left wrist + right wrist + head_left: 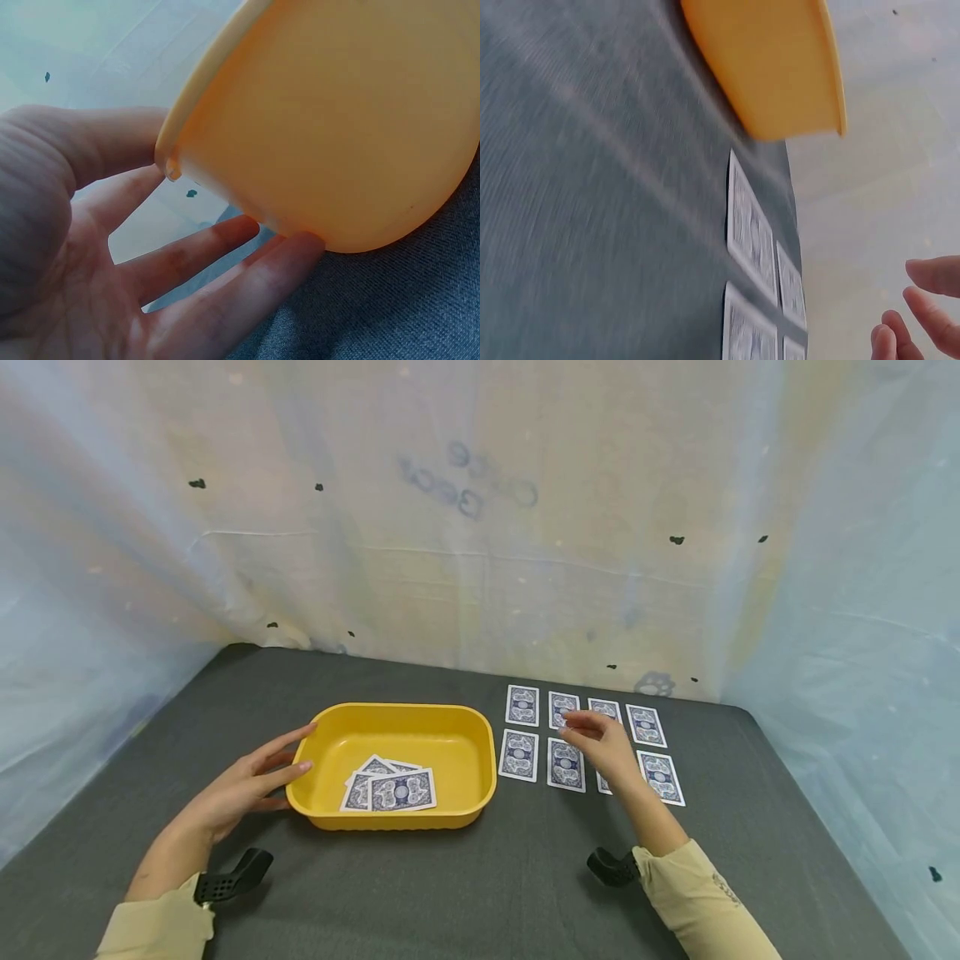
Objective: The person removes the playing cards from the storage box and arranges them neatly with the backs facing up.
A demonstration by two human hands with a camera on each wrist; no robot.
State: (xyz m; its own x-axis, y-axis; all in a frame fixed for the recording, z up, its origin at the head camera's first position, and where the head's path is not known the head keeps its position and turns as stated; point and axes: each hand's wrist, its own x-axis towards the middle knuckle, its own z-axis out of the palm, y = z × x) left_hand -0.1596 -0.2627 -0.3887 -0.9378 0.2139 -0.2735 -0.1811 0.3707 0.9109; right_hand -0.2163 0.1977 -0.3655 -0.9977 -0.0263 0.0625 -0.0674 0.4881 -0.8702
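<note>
A yellow tray [393, 821] stands on the table, with several blue-backed playing cards [403, 790] lying overlapped, backs up, inside it. My left hand [243, 785] holds the tray's left end. In the left wrist view the thumb reaches over the rim, and fingertips [304, 244] touch the outer wall. To the right of the tray, more playing cards [519, 755] lie backs up in two rows. My right hand [603, 747] hovers over these rows, partly covering some cards. Its fingers [934, 319] are loosely bent with gaps between them, and no card shows in them.
Dark grey cloth [465, 902] covers the table. Pale sheeting [480, 568] hangs behind it and at both sides. Each wrist wears a black camera mount, the right one [611, 867] close above the cloth.
</note>
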